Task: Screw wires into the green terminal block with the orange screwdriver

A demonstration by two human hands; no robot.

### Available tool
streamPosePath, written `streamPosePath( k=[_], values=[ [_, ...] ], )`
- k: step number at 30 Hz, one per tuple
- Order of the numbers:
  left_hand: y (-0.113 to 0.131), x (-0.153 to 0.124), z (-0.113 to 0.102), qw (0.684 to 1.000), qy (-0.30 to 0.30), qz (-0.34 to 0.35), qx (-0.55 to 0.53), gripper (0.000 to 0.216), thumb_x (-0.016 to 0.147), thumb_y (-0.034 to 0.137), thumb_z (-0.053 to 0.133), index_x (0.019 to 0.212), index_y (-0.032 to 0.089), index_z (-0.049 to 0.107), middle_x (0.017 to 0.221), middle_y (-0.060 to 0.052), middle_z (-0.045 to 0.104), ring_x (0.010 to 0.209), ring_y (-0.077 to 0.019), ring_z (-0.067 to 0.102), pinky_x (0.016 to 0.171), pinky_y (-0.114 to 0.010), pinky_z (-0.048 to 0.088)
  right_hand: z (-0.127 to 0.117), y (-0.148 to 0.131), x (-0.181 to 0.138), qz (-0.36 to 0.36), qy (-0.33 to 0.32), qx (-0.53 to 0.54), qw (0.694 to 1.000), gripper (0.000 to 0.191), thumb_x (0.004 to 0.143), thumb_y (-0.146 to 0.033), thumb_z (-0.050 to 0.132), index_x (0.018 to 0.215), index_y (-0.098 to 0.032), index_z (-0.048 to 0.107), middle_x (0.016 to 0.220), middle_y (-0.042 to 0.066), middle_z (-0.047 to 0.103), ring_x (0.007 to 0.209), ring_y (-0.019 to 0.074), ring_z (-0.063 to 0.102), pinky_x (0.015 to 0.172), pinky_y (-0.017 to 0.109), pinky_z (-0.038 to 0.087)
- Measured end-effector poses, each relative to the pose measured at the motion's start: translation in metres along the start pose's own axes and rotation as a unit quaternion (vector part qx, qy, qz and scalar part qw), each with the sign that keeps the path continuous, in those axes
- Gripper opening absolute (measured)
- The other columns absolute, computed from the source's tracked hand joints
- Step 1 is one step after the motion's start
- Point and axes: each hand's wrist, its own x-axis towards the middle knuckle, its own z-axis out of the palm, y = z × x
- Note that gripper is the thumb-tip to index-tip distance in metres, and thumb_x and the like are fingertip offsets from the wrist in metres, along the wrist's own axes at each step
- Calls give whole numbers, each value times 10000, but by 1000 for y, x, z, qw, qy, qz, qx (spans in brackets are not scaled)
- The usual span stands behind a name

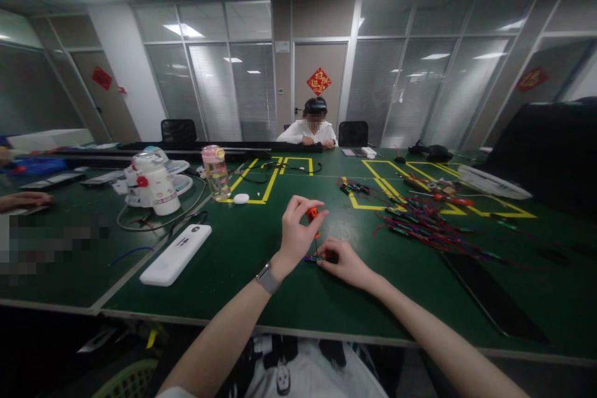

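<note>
My left hand, with a grey-banded watch on the wrist, is closed round the orange and black handle of a small screwdriver. The screwdriver stands nearly upright, its thin shaft running down to a small green and blue part on the green table. Thumb and fingers of my right hand pinch that part at its right end and rest low against the tabletop. The part is too small to make out fully, and whether the tip sits in a screw cannot be seen.
To the right lie a heap of red and black wires with green pieces and a black phone-like slab. A white power bank, a bottle and a white jug stand left. A person sits opposite; another person's hand shows far left.
</note>
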Motion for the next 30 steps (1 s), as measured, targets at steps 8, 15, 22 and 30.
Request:
streamPosePath(
  k=[8,15,22,30],
  values=[
    [0,-2,-1,995,-75,-10,-62,332,980,191,382,1241,207,587,1110,-77,664,1027,-185,616,887,-326,490,0,1,0,-7,0,5,1000,95,732,-95,648,802,-157,664,779,10,574,702,150,551,655,267,445],
    [3,-1,1,998,-51,15,-37,219,927,201,516,1095,203,658,976,-54,688,882,-161,637,795,-294,504,1,1,0,-9,5,4,1000,98,723,-87,657,789,-160,657,778,11,579,695,148,547,659,271,452],
    [2,-1,0,999,-45,9,-19,201,927,244,532,1060,209,680,899,-35,636,817,-149,604,749,-274,486,-1,-3,0,-6,6,5,1000,128,711,-65,650,790,-165,660,775,8,583,695,145,544,652,263,445],
    [2,-3,0,996,-75,9,-56,309,957,192,441,1212,205,616,1122,-77,693,1028,-185,644,891,-329,505,-1,-2,0,-7,2,1,1000,116,717,-70,652,782,-165,660,780,8,581,699,144,547,652,260,446]
  ],
)
